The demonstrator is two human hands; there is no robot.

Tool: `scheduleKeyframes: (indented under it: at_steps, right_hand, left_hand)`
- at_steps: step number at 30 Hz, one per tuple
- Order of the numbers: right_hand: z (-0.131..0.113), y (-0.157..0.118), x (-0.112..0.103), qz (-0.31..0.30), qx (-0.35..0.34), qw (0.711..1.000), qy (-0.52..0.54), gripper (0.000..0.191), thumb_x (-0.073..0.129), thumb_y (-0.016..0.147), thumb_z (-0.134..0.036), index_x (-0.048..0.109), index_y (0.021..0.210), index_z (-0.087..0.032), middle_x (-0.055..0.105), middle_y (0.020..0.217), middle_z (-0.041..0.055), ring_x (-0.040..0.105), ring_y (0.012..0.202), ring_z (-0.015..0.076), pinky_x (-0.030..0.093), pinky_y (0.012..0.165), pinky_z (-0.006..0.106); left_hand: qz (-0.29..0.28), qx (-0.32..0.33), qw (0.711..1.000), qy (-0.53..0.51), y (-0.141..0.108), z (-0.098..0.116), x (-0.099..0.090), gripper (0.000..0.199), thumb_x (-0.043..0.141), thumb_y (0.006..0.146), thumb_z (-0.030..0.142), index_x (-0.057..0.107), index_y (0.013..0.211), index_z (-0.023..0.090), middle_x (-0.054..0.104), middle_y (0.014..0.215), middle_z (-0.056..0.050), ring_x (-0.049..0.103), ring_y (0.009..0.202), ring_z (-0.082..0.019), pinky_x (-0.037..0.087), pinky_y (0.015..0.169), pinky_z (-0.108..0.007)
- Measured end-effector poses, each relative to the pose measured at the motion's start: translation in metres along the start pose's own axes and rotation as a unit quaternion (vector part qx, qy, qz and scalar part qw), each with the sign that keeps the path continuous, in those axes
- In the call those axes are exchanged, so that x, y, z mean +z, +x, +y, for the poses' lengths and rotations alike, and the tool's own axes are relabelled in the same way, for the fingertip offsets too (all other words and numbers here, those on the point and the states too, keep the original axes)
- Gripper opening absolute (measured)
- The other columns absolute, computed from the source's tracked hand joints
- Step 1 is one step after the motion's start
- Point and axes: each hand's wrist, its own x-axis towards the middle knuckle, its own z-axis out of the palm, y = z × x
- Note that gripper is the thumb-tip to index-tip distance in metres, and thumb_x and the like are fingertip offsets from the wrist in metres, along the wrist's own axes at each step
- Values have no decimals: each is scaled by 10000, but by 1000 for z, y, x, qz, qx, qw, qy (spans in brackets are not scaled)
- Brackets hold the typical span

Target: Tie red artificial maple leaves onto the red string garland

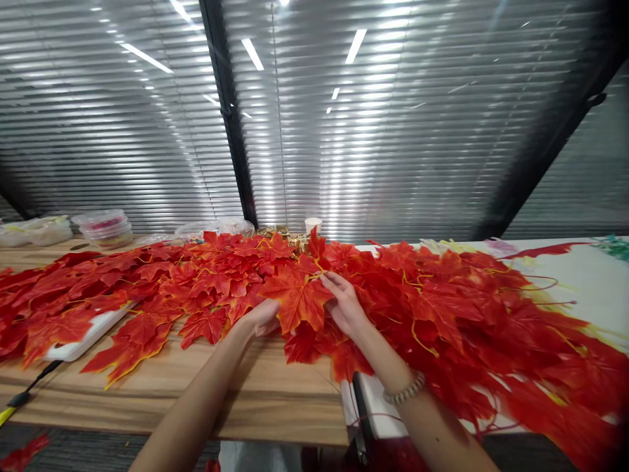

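A red artificial maple leaf with a yellow stem is held up in front of me, over the middle of a large heap of similar leaves. My right hand pinches the yellow stem near its base between thumb and fingertips. My left hand is closed at the leaf's left edge, its fingertips partly hidden behind the leaf. Around both hands lie more red maple leaves, and a thicker pile with yellow stems spreads to the right.
A white power strip with a cable lies on the wooden table at left. Clear plastic tubs, bags and a paper cup stand at the back. Window blinds rise behind. A white surface continues right.
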Motion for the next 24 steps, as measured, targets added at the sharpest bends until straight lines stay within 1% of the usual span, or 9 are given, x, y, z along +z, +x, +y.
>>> scheduleKeyframes:
  at_steps: [2, 4, 5, 7, 9, 12, 15, 21, 24]
  right_hand:
    - [-2, 2, -1, 9, -30, 999, 18, 226, 749, 592, -247, 643, 786, -201, 663, 840, -8, 604, 737, 119, 476, 668, 223]
    - [-3, 5, -2, 13, -54, 998, 30, 204, 737, 612, -255, 643, 786, -203, 663, 851, -6, 605, 767, 121, 474, 708, 229]
    - [-3, 6, -3, 14, -63, 997, 34, 195, 733, 619, -258, 643, 784, -205, 664, 852, -7, 604, 781, 121, 471, 728, 231]
    - [-2, 9, -4, 15, -75, 996, 40, 188, 734, 618, -257, 647, 774, -202, 666, 856, -9, 600, 813, 115, 457, 772, 226]
    - [1, 12, -5, 15, -79, 996, 39, 195, 744, 602, -254, 655, 765, -195, 668, 863, -9, 594, 832, 109, 443, 800, 217]
    - [4, 14, -6, 13, -82, 996, 26, 199, 750, 592, -261, 663, 755, -186, 670, 866, -2, 590, 835, 109, 436, 808, 215]
    - [4, 13, -4, 11, -83, 996, 23, 190, 747, 598, -260, 665, 750, -182, 671, 864, -4, 590, 831, 101, 440, 792, 197]
    - [-13, 9, -4, 38, -76, 995, 61, 185, 754, 586, -223, 656, 740, -190, 672, 784, -25, 598, 684, 70, 468, 616, 144]
    - [-23, 10, -9, 54, -102, 988, 105, 198, 760, 570, -195, 648, 733, -196, 671, 754, -38, 605, 651, 66, 486, 589, 140]
  left_hand:
    - [-53, -24, 998, 8, -4, 0, 7, 285, 681, 638, 397, 577, 579, 139, 514, 406, -4, 498, 400, -124, 404, 439, -252]
    - [-123, -39, 992, 12, -5, 0, 13, 277, 698, 648, 363, 626, 749, 115, 546, 459, -4, 516, 430, -118, 422, 465, -247]
    - [-163, -43, 986, 12, -5, -1, 15, 323, 690, 668, 355, 629, 866, 107, 578, 517, -13, 528, 455, -112, 432, 485, -242]
    - [-245, -53, 968, 5, -4, -4, 19, 435, 661, 716, 338, 571, 1083, 121, 644, 714, -55, 542, 509, -92, 444, 520, -229]
    - [-297, -60, 953, -7, -2, -7, 22, 515, 654, 731, 316, 500, 1199, 168, 641, 954, -97, 540, 537, -71, 440, 513, -213]
    - [-327, -55, 943, -23, 1, -11, 25, 536, 647, 741, 297, 469, 1240, 221, 550, 1180, -118, 548, 561, -57, 436, 498, -195]
    - [-330, -46, 942, -32, 0, -10, 28, 489, 641, 745, 305, 508, 1207, 217, 532, 1211, -117, 556, 560, -53, 441, 493, -185]
    - [-365, -93, 926, 20, -6, -1, 24, 364, 647, 730, 321, 633, 1036, 125, 658, 977, -114, 533, 465, -65, 448, 430, -193]
    - [-358, -81, 930, 24, -8, 2, 19, 287, 673, 702, 309, 684, 907, 108, 681, 857, -90, 535, 462, -83, 468, 433, -212]
